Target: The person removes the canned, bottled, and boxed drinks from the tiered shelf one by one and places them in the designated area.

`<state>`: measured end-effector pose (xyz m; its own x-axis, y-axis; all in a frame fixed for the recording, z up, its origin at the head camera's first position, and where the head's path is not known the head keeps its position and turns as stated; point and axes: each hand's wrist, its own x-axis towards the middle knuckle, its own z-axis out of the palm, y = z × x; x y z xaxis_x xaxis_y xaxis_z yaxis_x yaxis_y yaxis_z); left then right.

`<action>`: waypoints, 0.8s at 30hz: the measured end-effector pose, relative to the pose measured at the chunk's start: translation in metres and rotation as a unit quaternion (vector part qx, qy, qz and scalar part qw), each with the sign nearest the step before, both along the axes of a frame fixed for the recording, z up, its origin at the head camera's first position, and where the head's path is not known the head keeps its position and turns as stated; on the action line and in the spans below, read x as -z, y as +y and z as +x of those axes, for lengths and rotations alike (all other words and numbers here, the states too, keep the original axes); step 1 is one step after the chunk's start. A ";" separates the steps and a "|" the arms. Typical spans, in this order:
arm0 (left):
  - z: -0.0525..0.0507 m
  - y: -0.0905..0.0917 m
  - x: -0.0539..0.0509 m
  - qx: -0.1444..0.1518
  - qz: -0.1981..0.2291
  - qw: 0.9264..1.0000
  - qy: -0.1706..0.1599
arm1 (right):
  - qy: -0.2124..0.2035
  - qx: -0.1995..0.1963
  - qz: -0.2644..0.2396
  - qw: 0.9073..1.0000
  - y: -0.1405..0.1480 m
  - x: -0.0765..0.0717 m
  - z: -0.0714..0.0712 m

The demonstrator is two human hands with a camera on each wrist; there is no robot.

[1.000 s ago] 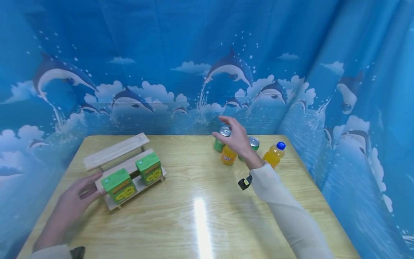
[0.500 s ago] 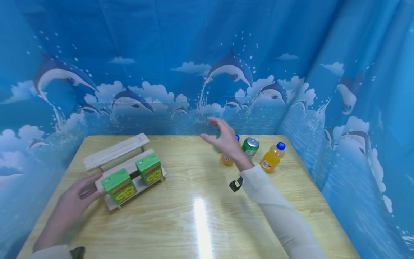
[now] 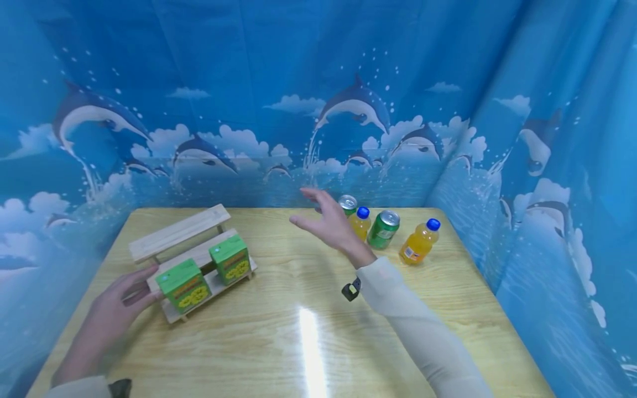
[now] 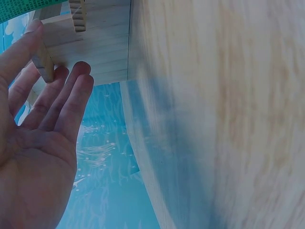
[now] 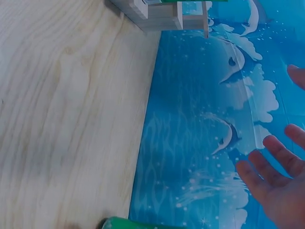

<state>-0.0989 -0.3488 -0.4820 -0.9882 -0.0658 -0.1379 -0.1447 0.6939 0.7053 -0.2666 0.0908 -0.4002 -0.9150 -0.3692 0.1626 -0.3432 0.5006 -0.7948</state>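
My left hand point(image 3: 109, 312) holds the left end of a tiered wooden shelf point(image 3: 179, 232). In the left wrist view, thumb and fingers lie on either side of the shelf's wooden edge point(image 4: 44, 64). Two green boxes with yellow flower-like pictures, a left box point(image 3: 183, 284) and a right box point(image 3: 230, 258), stand on the lower tier. My right hand point(image 3: 330, 221) is in the air left of the drinks, fingers spread, holding nothing. Behind and beside it stand a green can point(image 3: 348, 203), an orange drink bottle point(image 3: 359, 223), another green can point(image 3: 384, 229) and a second orange bottle point(image 3: 419, 241).
The wooden table point(image 3: 278, 331) carries everything, with a bright light reflection in its middle. A blue dolphin-print curtain point(image 3: 278, 83) hangs behind the table and along its sides. The shelf's upper tier point(image 3: 179, 232) rises at the back left.
My right hand has moved left, away from the cans and bottles, uncovering them. The left hand, shelf and boxes have stayed put.
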 end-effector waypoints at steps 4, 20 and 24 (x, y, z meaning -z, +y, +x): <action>0.000 0.000 0.000 0.001 -0.003 1.000 0.002 | -0.002 -0.018 -0.006 1.000 -0.007 0.003 0.002; 0.001 0.001 -0.003 0.003 0.009 1.000 -0.010 | -0.005 -0.068 0.008 0.998 -0.024 0.012 0.011; 0.001 0.001 -0.002 0.003 0.004 1.000 -0.005 | -0.002 -0.078 0.009 0.997 -0.028 0.014 0.013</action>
<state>-0.0982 -0.3479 -0.4802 -0.9871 -0.0584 -0.1491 -0.1479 0.6885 0.7100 -0.2534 0.0623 -0.4144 -0.8466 -0.5103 0.1510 -0.4153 0.4562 -0.7870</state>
